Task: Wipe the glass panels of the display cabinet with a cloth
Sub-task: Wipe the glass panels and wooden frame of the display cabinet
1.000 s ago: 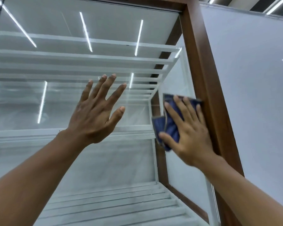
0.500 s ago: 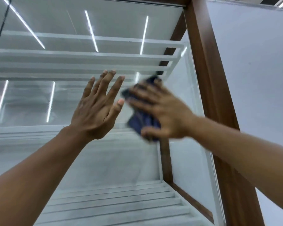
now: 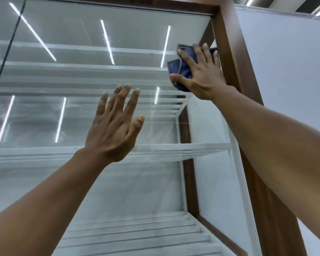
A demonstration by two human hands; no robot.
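1. The right hand (image 3: pixel 203 74), fingers spread flat, presses the blue cloth (image 3: pixel 181 69) on the glass panel (image 3: pixel 72 34) at upper right.
2. The brown wooden frame (image 3: pixel 233 58) touches the cloth's right edge.
3. The left hand (image 3: pixel 115 130) is open against the glass, fingers straight, holding nothing.
4. White shelves (image 3: pixel 174 150) lie behind.

right hand (image 3: pixel 201 76) pressing cloth (image 3: pixel 181 69), glass panel (image 3: pixel 81 43)
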